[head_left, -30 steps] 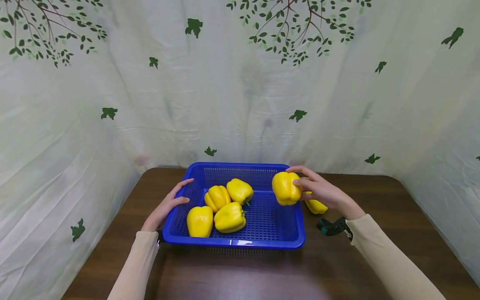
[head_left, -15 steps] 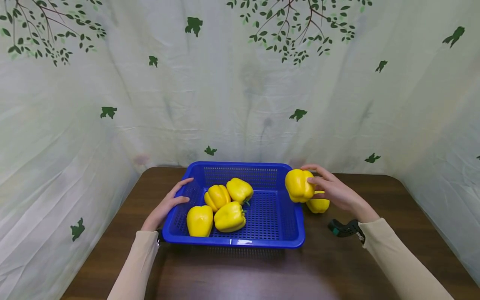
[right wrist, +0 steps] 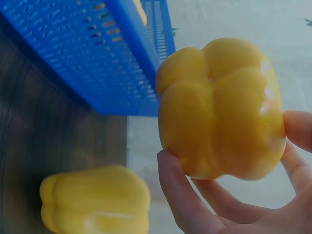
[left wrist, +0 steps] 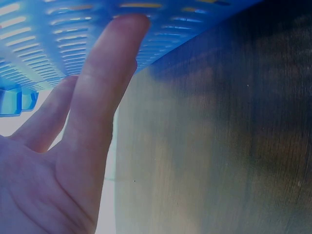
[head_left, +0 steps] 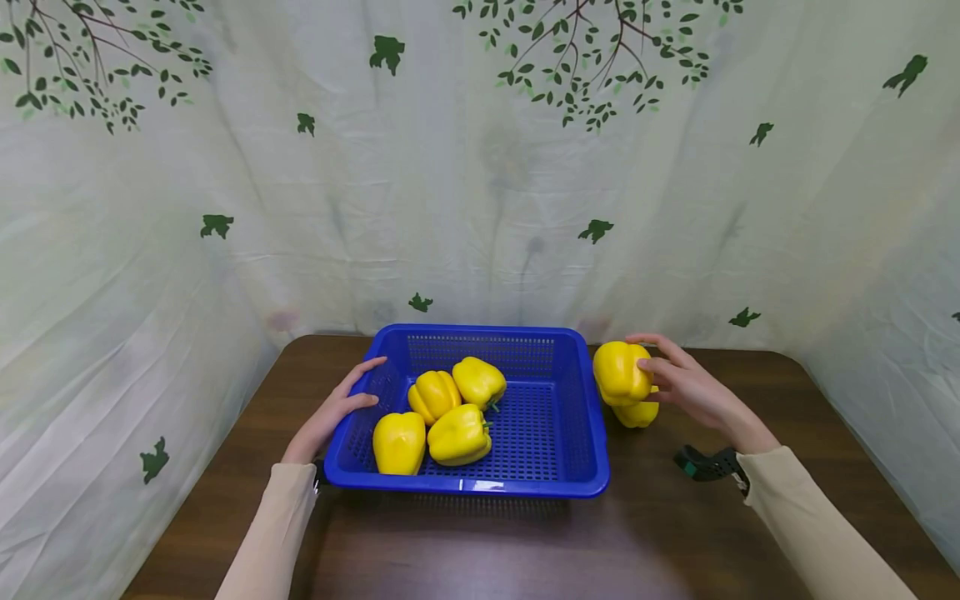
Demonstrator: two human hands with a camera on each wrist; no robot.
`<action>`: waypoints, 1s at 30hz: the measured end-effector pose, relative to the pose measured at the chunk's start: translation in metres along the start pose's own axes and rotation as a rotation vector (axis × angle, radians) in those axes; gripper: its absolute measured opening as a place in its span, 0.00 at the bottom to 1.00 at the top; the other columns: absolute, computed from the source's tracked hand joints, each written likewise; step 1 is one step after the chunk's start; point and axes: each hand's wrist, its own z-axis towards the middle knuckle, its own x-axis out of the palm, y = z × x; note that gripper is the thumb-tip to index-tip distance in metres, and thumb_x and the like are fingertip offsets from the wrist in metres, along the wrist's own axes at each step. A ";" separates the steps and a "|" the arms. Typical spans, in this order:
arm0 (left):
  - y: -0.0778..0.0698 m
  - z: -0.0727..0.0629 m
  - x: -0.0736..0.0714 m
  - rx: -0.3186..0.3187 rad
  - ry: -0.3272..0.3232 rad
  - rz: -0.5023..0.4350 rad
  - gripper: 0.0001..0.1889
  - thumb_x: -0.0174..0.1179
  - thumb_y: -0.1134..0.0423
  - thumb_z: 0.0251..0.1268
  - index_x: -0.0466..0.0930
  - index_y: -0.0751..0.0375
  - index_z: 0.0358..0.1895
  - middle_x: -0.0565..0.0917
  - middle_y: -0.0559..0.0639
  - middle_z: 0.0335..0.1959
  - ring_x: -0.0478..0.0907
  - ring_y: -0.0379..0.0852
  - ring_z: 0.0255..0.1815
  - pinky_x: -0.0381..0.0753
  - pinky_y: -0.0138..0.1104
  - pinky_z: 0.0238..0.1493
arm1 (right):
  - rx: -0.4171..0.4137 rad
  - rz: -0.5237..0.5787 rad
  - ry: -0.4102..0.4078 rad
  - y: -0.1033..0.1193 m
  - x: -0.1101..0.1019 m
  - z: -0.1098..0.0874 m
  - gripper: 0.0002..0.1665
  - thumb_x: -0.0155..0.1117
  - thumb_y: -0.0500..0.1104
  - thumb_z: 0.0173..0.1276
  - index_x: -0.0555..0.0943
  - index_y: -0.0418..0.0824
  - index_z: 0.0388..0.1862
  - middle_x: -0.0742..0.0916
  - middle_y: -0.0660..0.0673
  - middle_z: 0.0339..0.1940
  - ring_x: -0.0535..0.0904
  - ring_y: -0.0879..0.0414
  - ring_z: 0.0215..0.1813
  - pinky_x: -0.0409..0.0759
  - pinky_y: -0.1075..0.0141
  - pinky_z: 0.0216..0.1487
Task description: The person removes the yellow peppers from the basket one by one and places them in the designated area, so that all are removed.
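My left hand (head_left: 332,417) grips the left rim of a blue plastic basket (head_left: 468,486). In the left wrist view its fingers (left wrist: 100,83) press the slotted outer wall. My right hand (head_left: 693,387) holds a yellow bell pepper (head_left: 622,373) by its fingertips, just outside the basket's right side. The right wrist view shows this pepper (right wrist: 219,112) with its lobed end facing the camera. Below it, another yellow bell pepper (head_left: 637,414) lies on the table, partly hidden in the head view. Several yellow bell peppers (head_left: 459,435) lie in the left half of the basket.
The basket stands on a dark brown wooden table (head_left: 465,550), near the back edge. A pale curtain (head_left: 480,208) with leaf prints hangs close behind the table and along both sides. A dark strap (head_left: 708,463) sits on the right wrist.
My right hand has carried the bell pepper to the right, from above the basket to outside its right rim, over the pepper on the table. The left hand stays on the basket.
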 end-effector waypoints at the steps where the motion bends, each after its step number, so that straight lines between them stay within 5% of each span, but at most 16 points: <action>1: 0.000 0.000 0.000 0.003 0.002 -0.001 0.32 0.47 0.63 0.71 0.47 0.42 0.75 0.42 0.59 0.76 0.57 0.71 0.65 0.73 0.56 0.54 | 0.005 -0.003 -0.009 -0.001 -0.002 -0.001 0.29 0.46 0.48 0.78 0.53 0.42 0.71 0.62 0.30 0.67 0.72 0.41 0.57 0.73 0.48 0.55; 17: -0.002 -0.001 0.000 -0.010 -0.001 -0.030 0.31 0.47 0.62 0.72 0.49 0.42 0.75 0.44 0.58 0.75 0.58 0.70 0.65 0.73 0.55 0.54 | -0.028 -0.041 -0.114 -0.015 -0.029 -0.016 0.25 0.44 0.50 0.78 0.59 0.47 0.69 0.61 0.34 0.66 0.79 0.53 0.49 0.77 0.55 0.51; 30: 0.001 0.000 0.000 -0.020 0.001 -0.042 0.33 0.49 0.61 0.71 0.49 0.42 0.75 0.43 0.57 0.75 0.57 0.71 0.65 0.72 0.56 0.54 | -0.044 -0.087 -0.182 -0.032 -0.047 -0.026 0.23 0.43 0.49 0.78 0.61 0.48 0.69 0.67 0.46 0.60 0.77 0.58 0.46 0.78 0.62 0.46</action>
